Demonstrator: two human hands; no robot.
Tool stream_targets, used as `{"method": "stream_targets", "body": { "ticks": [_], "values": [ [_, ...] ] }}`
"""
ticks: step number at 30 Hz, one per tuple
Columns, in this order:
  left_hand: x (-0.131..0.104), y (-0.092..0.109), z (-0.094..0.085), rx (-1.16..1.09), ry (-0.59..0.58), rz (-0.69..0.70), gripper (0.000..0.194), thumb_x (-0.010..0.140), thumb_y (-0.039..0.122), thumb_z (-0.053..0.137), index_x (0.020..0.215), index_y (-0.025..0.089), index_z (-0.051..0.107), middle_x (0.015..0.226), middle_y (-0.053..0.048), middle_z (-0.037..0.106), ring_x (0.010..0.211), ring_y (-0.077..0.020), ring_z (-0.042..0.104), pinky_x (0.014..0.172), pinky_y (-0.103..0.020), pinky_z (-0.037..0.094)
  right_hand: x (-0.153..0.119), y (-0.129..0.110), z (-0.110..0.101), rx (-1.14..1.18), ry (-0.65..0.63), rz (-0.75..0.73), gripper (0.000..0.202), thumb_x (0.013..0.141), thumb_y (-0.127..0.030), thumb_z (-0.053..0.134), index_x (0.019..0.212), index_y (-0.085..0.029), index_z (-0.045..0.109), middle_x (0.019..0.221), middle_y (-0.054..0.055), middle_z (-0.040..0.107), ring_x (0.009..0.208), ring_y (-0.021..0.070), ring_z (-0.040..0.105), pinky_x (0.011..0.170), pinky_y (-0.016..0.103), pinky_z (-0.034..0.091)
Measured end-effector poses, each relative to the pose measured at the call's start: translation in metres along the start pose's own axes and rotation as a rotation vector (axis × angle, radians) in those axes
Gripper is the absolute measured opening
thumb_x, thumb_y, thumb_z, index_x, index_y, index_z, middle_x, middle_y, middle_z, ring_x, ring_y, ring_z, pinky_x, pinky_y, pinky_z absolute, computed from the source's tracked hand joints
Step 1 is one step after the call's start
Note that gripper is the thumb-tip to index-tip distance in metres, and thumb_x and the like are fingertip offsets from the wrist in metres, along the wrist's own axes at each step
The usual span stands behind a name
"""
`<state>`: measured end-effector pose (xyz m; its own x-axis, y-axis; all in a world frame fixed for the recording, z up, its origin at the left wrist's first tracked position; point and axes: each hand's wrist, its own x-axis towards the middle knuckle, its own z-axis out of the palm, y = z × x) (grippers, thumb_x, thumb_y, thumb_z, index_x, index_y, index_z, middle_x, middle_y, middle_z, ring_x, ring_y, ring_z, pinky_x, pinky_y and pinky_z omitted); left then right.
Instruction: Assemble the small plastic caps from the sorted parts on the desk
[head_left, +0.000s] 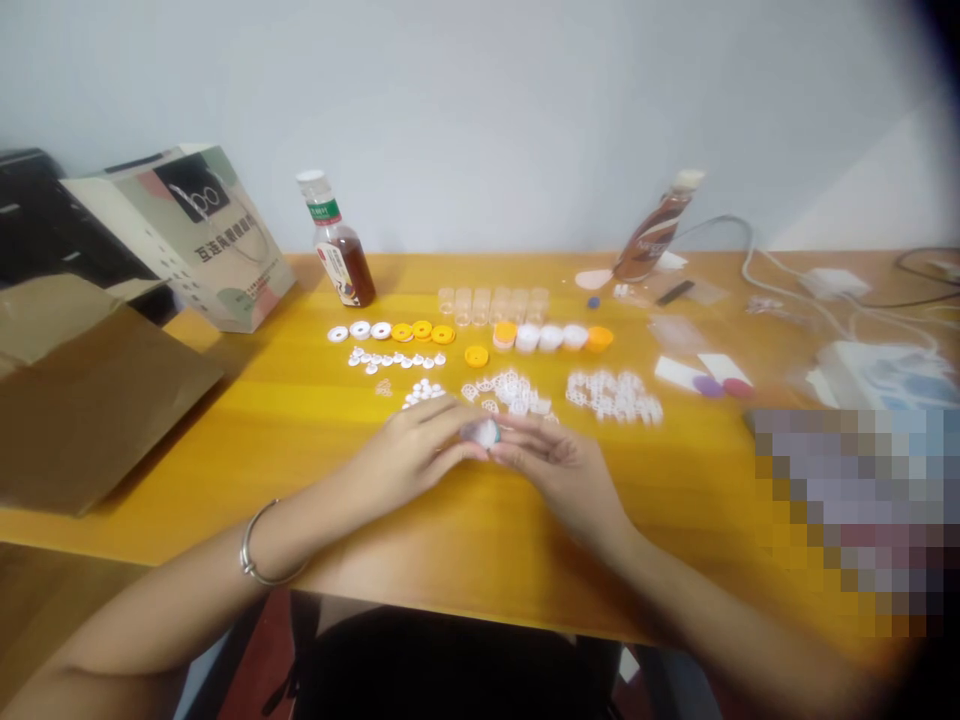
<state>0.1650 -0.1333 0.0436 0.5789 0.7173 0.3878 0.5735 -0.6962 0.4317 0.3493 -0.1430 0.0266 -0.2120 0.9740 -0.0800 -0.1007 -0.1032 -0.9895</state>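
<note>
Between my two hands is a small whitish, partly clear round piece (486,433) with a bluish-green edge; its exact kind is blurred. My left hand (424,440) pinches it from the left, and my right hand (562,465) has thumb and fingertips on its right side. Just beyond my fingers lie a pile of white wheel-like plastic parts (514,388) and a heap of small white pieces (424,391). To the right of these sits a cluster of clear-white plastic parts (613,396). A lone orange cap (476,356) lies behind the pile.
Farther back run clear cups (481,306), white and orange rings (401,331) and white and orange caps (551,338). Bottles stand at back left (345,260) and back right (652,240). A brown paper bag (90,390) is at left; white cables (750,270) lie right.
</note>
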Motion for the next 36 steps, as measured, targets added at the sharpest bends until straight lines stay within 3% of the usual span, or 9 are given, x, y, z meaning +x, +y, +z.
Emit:
{"method": "stream_targets", "body": {
  "ticks": [11, 23, 28, 32, 36],
  "values": [
    [0.004, -0.006, 0.000, -0.061, -0.086, 0.180, 0.033, 0.087, 0.023, 0.047, 0.119, 0.017, 0.047, 0.101, -0.008, 0.058, 0.092, -0.0151, 0.053, 0.080, -0.030, 0.046, -0.002, 0.008, -0.003, 0.169, 0.003, 0.081, 0.031, 0.065, -0.023, 0.070, 0.095, -0.023, 0.064, 0.075, 0.000, 0.072, 0.076, 0.0156, 0.067, 0.078, 0.033, 0.053],
    [0.010, -0.006, 0.008, 0.039, -0.034, 0.173, 0.040, 0.088, 0.030, 0.044, 0.126, 0.018, 0.039, 0.103, -0.008, 0.057, 0.093, -0.0164, 0.052, 0.083, -0.032, 0.045, 0.005, 0.006, -0.006, 0.109, 0.022, 0.017, 0.034, 0.063, -0.028, 0.072, 0.094, -0.022, 0.061, 0.071, -0.002, 0.066, 0.071, 0.0130, 0.063, 0.078, 0.032, 0.048],
    [0.009, -0.008, -0.004, -0.027, -0.067, 0.073, 0.043, 0.084, 0.037, 0.051, 0.122, 0.018, 0.041, 0.111, -0.008, 0.054, 0.099, -0.0171, 0.051, 0.085, -0.031, 0.043, 0.007, 0.004, -0.011, 0.117, 0.047, 0.013, 0.036, 0.065, -0.028, 0.072, 0.098, -0.024, 0.060, 0.070, -0.004, 0.063, 0.069, 0.0116, 0.061, 0.077, 0.031, 0.049],
    [0.005, -0.010, -0.007, 0.175, -0.169, 0.103, 0.027, 0.086, 0.035, 0.047, 0.108, 0.019, 0.053, 0.097, -0.006, 0.058, 0.089, -0.0172, 0.052, 0.080, -0.032, 0.041, 0.013, 0.004, -0.019, 0.186, 0.126, -0.001, 0.033, 0.065, -0.027, 0.072, 0.097, -0.025, 0.061, 0.075, -0.003, 0.063, 0.076, 0.0127, 0.062, 0.081, 0.033, 0.049],
    [0.000, -0.007, 0.006, 0.512, -0.254, 0.189, 0.018, 0.087, 0.022, 0.046, 0.101, 0.017, 0.056, 0.086, -0.006, 0.060, 0.086, -0.0196, 0.051, 0.078, -0.035, 0.036, 0.016, 0.006, -0.022, 0.208, 0.127, -0.006, 0.030, 0.064, -0.028, 0.073, 0.092, -0.023, 0.064, 0.083, 0.000, 0.064, 0.081, 0.0144, 0.062, 0.083, 0.034, 0.050]
  ]
}}
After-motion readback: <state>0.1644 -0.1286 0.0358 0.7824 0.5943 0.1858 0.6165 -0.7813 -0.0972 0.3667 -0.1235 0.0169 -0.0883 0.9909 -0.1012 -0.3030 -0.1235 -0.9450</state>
